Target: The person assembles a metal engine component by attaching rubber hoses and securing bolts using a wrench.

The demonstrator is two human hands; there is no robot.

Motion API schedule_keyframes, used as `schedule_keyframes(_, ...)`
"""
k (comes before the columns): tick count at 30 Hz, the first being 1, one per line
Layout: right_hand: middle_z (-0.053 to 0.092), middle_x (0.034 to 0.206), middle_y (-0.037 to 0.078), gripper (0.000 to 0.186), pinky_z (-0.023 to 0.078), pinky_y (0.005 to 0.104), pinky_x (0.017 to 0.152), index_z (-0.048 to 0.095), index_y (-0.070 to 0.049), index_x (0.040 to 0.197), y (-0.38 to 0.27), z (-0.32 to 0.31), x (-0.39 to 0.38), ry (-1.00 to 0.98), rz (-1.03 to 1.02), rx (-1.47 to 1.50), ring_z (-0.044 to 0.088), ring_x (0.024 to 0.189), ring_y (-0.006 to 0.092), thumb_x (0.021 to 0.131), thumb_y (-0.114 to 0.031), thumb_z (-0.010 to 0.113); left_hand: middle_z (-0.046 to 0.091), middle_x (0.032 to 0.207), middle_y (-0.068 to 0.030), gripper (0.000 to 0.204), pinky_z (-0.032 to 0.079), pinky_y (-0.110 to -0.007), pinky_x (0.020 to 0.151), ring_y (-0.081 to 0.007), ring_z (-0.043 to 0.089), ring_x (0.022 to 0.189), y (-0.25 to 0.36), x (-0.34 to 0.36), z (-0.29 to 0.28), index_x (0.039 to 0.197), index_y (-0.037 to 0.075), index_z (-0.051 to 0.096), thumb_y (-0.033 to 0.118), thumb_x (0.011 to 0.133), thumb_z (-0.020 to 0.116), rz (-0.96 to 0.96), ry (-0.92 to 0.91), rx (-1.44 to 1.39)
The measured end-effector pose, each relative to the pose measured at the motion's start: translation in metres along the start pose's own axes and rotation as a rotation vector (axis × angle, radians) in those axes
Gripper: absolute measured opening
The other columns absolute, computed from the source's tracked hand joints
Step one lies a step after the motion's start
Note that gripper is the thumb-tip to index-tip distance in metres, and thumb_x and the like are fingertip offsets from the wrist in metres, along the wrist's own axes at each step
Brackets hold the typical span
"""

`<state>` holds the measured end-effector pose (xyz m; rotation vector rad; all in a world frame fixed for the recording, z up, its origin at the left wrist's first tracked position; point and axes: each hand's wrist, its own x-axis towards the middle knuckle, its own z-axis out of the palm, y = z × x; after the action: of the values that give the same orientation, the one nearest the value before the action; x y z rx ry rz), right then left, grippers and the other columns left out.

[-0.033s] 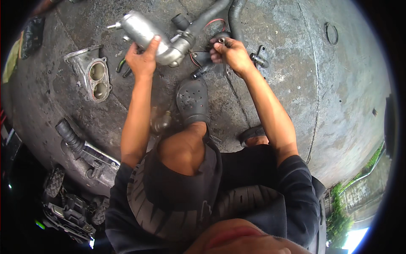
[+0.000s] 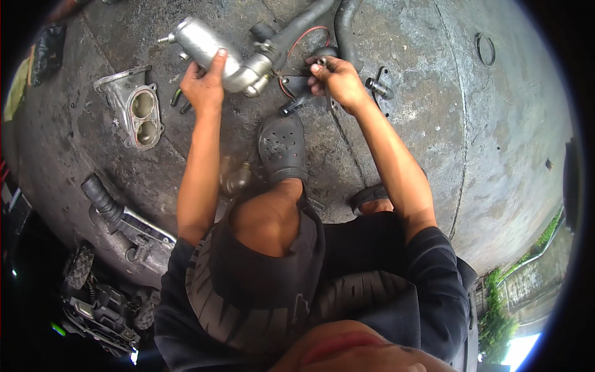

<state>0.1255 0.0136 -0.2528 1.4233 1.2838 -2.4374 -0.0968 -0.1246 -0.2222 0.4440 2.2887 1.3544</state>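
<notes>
My left hand [image 2: 204, 87] grips a silver metal canister [image 2: 207, 46] from its near side, thumb on top. An elbow pipe at the canister's right end meets a black rubber hose [image 2: 300, 28] at a clamp [image 2: 268, 48]. To the right, my right hand [image 2: 338, 80] is closed around a slim metal tool whose round, hollow end [image 2: 321, 62] shows above the fingers. A thin part of it hangs below the palm; its exact kind cannot be made out. Near this hand lie a red cord [image 2: 308, 36] and a dark flat part with a short pipe [image 2: 294, 102].
A cast metal housing with two round bores [image 2: 145, 115] lies left on the stained concrete floor. Right of my right hand is a flanged pipe fitting [image 2: 380, 88]; a black ring [image 2: 486, 49] lies farther right. A ribbed hose [image 2: 102, 197] and a toy-like vehicle [image 2: 102, 310] are lower left.
The canister has shifted slightly left with its elbow, and my left hand with it. More of the red cord shows beside the hose. My right hand has moved very little.
</notes>
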Motion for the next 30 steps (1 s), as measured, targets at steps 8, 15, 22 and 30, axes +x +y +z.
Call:
schedule_keyframes(8,0.072,0.101,0.01,0.037,0.054,0.0274,0.072,0.059,0.004,0.131,-0.009,0.025,-0.003,0.05,-0.211,-0.386,0.067,0.079,0.0105,0.098,-0.012,0.058,0.063,0.128,-0.0256,0.057,0.041,-0.037,0.107,-0.0311,0.058,0.124,-0.036,-0.002,-0.017,0.128,-0.009,0.059,0.027,0.087,0.074,0.242,0.173,0.542)
schedule_keyframes(15,0.075,0.091,0.014,0.036,0.054,0.0308,0.077,0.065,0.004,0.121,-0.028,0.043,0.005,0.071,-0.193,-0.306,0.07,0.082,0.0144,0.091,-0.015,0.068,0.067,0.121,-0.0198,0.055,0.046,-0.04,0.101,-0.0358,0.063,0.114,0.003,0.001,-0.015,0.125,0.007,0.066,0.028,0.077,0.081,0.532,-0.208,0.509)
schedule_keyframes(22,0.07,0.11,0.021,0.036,0.05,0.0404,0.094,0.068,-0.003,0.119,-0.026,0.082,0.017,0.102,-0.355,-0.422,0.066,0.109,0.0345,0.087,-0.02,0.064,0.074,0.108,-0.0124,0.039,0.05,-0.035,0.092,-0.0255,0.068,0.097,-0.006,0.009,-0.017,0.118,0.006,0.071,0.021,0.082,0.076,0.486,-0.296,0.407)
schedule_keyframes(30,0.071,0.103,0.022,0.034,0.051,0.0437,0.091,0.07,-0.003,0.113,-0.045,0.108,0.023,0.195,-0.322,-0.527,0.067,0.103,0.0384,0.085,-0.022,0.066,0.075,0.102,-0.0084,0.026,0.041,-0.036,0.099,-0.0176,0.069,0.095,-0.009,0.013,-0.013,0.106,0.008,0.077,0.027,0.088,0.073,0.239,-0.244,0.226)
